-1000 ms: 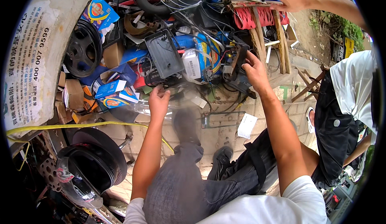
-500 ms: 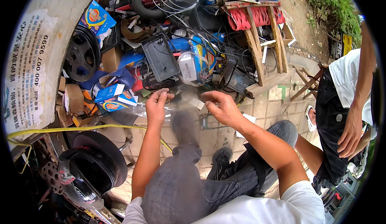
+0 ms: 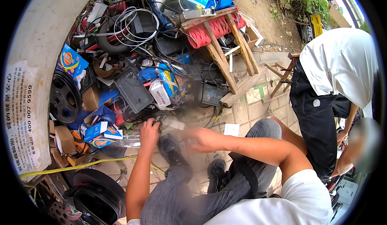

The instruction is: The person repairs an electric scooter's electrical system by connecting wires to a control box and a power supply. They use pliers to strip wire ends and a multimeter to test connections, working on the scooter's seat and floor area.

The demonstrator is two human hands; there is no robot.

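Observation:
My left hand [image 3: 149,134] is held low in front of my knee, at the edge of a heap of scrap electronics [image 3: 161,92]. Its fingers are curled tight around a small dark part at the heap's edge. My right hand [image 3: 201,139] hovers just right of it, a hand's width away, blurred by motion with its fingers bent; what it holds, if anything, is unclear. A clear plastic bottle [image 3: 129,141] lies on the ground beside my left hand. My black shoes [image 3: 171,150] rest on the paving below both hands.
The heap holds cables, a black flat panel [image 3: 133,90], blue boxes [image 3: 96,130] and a black wheel [image 3: 64,98]. A wooden stool [image 3: 225,47] with red padding leans behind it. Another person in a white shirt [image 3: 338,63] bends at right. A yellow cable [image 3: 80,166] crosses lower left.
My right hand has drawn back from deep in the heap toward my left hand. The left hand stayed in place. The other person's arm left the top of the heap.

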